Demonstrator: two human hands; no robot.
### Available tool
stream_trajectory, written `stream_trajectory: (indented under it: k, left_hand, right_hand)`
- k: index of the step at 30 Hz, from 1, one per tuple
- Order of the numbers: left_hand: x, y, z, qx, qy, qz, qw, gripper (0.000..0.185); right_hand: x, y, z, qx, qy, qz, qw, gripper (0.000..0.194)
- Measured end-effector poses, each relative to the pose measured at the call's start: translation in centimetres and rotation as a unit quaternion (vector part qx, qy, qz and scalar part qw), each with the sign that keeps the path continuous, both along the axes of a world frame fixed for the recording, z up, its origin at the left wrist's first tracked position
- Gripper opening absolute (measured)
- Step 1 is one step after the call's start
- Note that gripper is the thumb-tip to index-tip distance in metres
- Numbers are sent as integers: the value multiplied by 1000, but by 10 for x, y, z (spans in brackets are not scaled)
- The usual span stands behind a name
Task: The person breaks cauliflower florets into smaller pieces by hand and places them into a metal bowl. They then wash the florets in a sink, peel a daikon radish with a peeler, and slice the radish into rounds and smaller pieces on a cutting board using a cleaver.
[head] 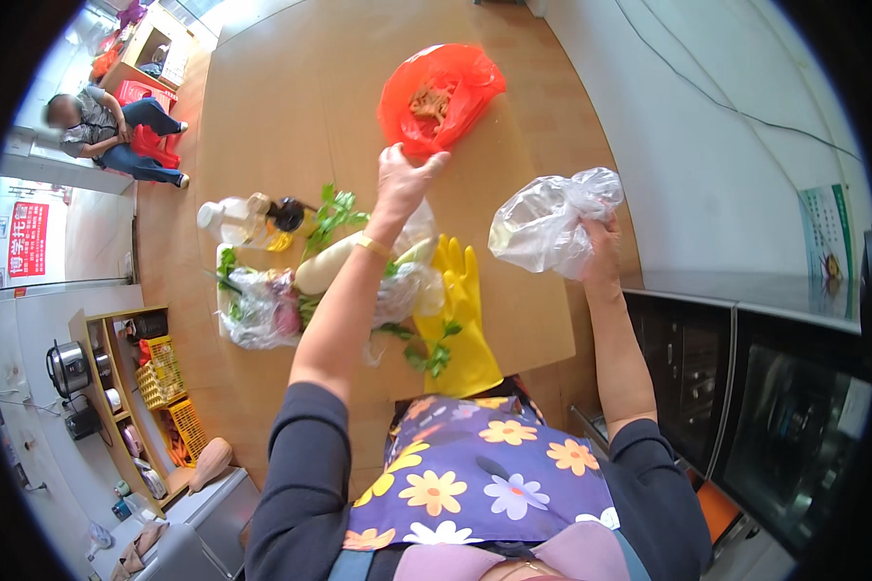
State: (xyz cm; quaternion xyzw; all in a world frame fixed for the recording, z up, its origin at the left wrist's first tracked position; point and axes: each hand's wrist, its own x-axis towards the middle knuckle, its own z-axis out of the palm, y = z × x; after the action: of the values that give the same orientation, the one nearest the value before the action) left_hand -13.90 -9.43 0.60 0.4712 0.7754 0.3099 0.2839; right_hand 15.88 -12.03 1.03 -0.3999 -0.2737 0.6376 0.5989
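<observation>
My left hand (pixel 407 178) pinches the near rim of a red plastic bag (pixel 479 69) on the wooden table. The bag lies open, and light-brown pieces of food (pixel 430 103) show inside it. My right hand (pixel 604 250) grips a transparent plastic bag (pixel 538 225) by its bunched side, past the table's right edge. Something pale shows faintly through its film; I cannot tell what. Below my left hand lie a white radish (pixel 330 263), bagged vegetables (pixel 261 312) and leafy green stalks (pixel 341 210). Yellow rubber gloves (pixel 458 319) rest at the table's near edge.
Bottles (pixel 236 220) stand at the left of the wooden table (pixel 291 94). A glass-fronted black appliance (pixel 792 414) is at the right. Shelves (pixel 98 330) with baskets line the left wall. A person (pixel 102 131) sits on a red stool at the far left.
</observation>
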Motion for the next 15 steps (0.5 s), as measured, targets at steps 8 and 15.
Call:
stream_trajectory:
  k: [8,15]
  left_hand:
    - [-21,59,-67,52,-35,150,987,31]
    - [-19,21,20,181,-251,69,949,40]
  right_hand:
    - [-29,153,3,5,0,-36,999,41]
    - [-206,185,-58,156,-214,396,879,17]
